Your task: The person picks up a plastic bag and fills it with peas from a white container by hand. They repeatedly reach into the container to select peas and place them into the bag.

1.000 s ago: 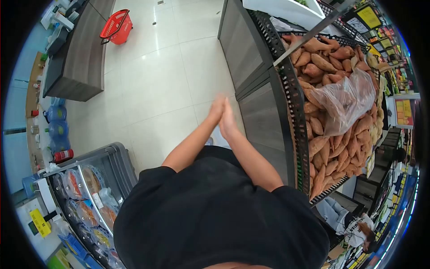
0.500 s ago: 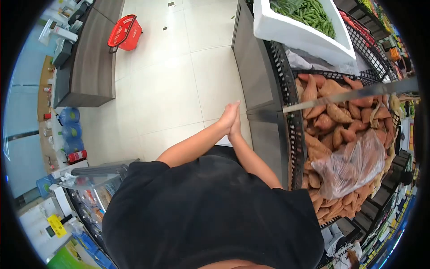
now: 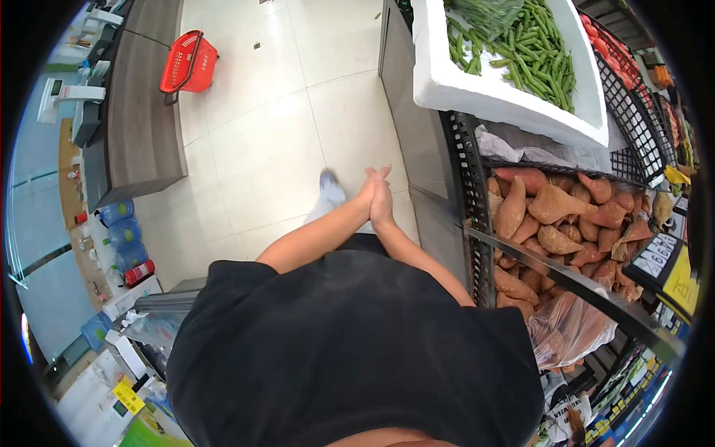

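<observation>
My left hand (image 3: 368,188) and my right hand (image 3: 382,203) meet in front of my body, palms against each other. Their fingers look stretched out, with some tips poking apart at the top. I see nothing held between them, though the inner sides of the palms are hidden. Closest on the right is the dark side panel of a produce stand (image 3: 428,149). On it, a black crate (image 3: 463,153) holds sweet potatoes (image 3: 557,205), partly covered by a clear plastic bag (image 3: 573,328).
A white foam box (image 3: 506,100) of green pea pods (image 3: 540,56) sits beyond the sweet potatoes. A metal rail (image 3: 566,276) crosses the crate beside a price sign (image 3: 666,272). Left are a red shopping basket (image 3: 190,63), a wooden counter (image 3: 141,104), water jugs (image 3: 126,231) and a fire extinguisher (image 3: 139,273).
The view has shifted forward, so the basket and produce sit lower. My foot now shows on the floor beyond my arms. My hands stay together, their fingers moved slightly; the price sign has come into view.
</observation>
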### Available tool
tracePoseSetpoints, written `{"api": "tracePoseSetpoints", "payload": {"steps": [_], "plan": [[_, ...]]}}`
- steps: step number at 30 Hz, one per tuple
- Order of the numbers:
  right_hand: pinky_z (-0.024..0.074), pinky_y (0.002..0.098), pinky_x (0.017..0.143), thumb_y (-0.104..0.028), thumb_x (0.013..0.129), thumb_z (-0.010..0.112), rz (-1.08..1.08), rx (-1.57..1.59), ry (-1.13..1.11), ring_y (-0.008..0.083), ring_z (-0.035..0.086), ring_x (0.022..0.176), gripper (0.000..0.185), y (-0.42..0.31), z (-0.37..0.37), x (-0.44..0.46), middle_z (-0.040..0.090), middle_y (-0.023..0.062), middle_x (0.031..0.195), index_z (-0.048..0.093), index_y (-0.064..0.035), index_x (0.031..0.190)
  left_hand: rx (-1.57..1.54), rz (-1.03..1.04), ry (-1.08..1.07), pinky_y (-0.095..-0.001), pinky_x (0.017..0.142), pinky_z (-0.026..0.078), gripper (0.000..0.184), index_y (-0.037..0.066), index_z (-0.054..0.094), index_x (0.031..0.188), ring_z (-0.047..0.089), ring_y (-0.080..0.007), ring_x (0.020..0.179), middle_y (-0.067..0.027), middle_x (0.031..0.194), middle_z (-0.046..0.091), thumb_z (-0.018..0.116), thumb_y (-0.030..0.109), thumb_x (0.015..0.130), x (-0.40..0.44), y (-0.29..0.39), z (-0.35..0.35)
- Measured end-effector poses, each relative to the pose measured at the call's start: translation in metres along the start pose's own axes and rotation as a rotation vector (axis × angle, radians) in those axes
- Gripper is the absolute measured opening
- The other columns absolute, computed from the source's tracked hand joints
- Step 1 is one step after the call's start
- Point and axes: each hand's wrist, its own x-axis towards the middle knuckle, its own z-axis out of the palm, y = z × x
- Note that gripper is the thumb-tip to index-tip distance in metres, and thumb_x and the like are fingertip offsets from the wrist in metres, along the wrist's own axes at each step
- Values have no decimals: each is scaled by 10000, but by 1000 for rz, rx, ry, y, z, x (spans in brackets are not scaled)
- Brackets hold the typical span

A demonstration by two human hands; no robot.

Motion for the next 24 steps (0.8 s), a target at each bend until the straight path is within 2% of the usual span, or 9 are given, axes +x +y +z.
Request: {"api": "tracePoseSetpoints", "payload": {"steps": [2, 6, 9, 11, 13, 15, 21, 23, 24], "plan": [[287, 398, 1113, -411, 1018, 306, -53, -409, -190, 329, 420, 1333, 605, 1, 8, 11, 499, 247, 1372, 487, 78, 1326, -136, 3, 54, -498, 992, 386, 870, 9, 228, 1449, 476, -340, 1206, -217, 1383, 452, 551, 588, 885, 7, 17, -13], [293, 414, 1107, -451, 1006, 314, -68, -213, -95, 356, 416, 1331, 629, -28, 28, 61, 487, 271, 1371, 495, 62, 1322, -248, -27, 66, -496, 995, 402, 738, 16, 317, 1340, 501, -341, 1199, -215, 1335, 493, 508, 579, 903, 75, 45, -65], [248, 441, 1132, -495, 1004, 305, -77, -860, -132, 354, 329, 1390, 713, -53, 83, 81, 395, 265, 1451, 361, 87, 1412, -222, -103, -18, -485, 1016, 399, 678, 25, 390, 1320, 536, -333, 1175, -183, 1299, 547, 496, 559, 915, 11, 131, -19], [226, 517, 1135, -570, 980, 307, -70, -755, -138, 402, 284, 1405, 783, -59, 85, 125, 355, 285, 1467, 334, 70, 1431, -264, -1, -146, -495, 1052, 379, 740, -15, 246, 1474, 483, -349, 1263, -213, 1461, 397, 394, 504, 966, 24, 186, -37], [290, 555, 1103, -604, 960, 327, 377, 745, -519, 399, 338, 1376, 803, -157, 97, 122, 367, 277, 1455, 315, 39, 1441, -351, -31, -484, -494, 1100, 320, 782, -11, 199, 1497, 384, -389, 1345, -210, 1524, 301, 383, 530, 965, 44, 241, -83], [246, 553, 1128, -617, 952, 333, 352, 909, -497, 390, 288, 1404, 808, -199, 126, 115, 326, 269, 1484, 331, 29, 1438, -829, -49, -809, -506, 1127, 263, 815, -9, 216, 1496, 254, -384, 1424, -192, 1562, 232, 397, 569, 950, 33, 303, -92], [260, 539, 1134, -578, 949, 406, 184, 1174, -564, 375, 279, 1415, 753, -242, 176, 130, 301, 253, 1507, 361, -3, 1432, -602, 34, -973, -551, 1069, 335, 792, 7, 267, 1482, 260, -382, 1423, -169, 1556, 262, 406, 578, 952, 9, 427, -90], [372, 509, 1065, -486, 965, 463, 162, 1105, -527, 360, 398, 1337, 640, -258, 176, 134, 375, 243, 1453, 385, -20, 1398, -502, 88, -920, -507, 1049, 366, 560, 96, 376, 1434, 337, -308, 1376, -123, 1475, 402, 506, 387, 974, 10, 449, -85], [468, 431, 978, -312, 961, 551, 89, 971, -519, 313, 521, 1227, 483, -259, 170, 139, 503, 208, 1343, 455, -32, 1343, -398, 162, -848, -417, 892, 443, 442, 118, 441, 1348, 453, -235, 1169, -75, 1311, 486, 536, 327, 970, 23, 453, -86]]}}
